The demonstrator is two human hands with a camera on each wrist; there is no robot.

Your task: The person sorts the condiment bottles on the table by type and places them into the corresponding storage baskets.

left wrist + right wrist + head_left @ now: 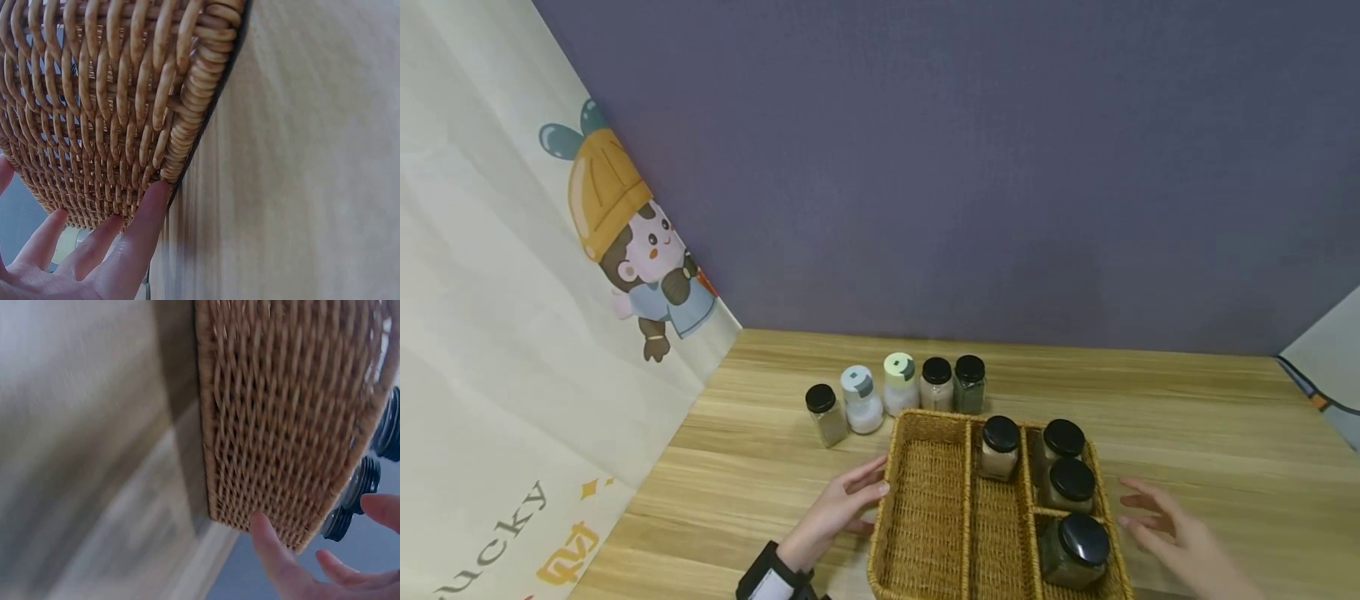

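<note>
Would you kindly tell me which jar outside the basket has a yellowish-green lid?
The third jar from the left; of the other four, one has a bluish-white lid and three have black lids.

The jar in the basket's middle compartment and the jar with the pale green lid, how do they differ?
The middle-compartment jar stands inside the basket; the green-lidded jar stands on the table beyond it. The middle-compartment jar's lid is black; the green-lidded jar's is pale green. The middle-compartment jar looks tan inside; the green-lidded jar, whitish. Both stand upright with lids on.
</note>
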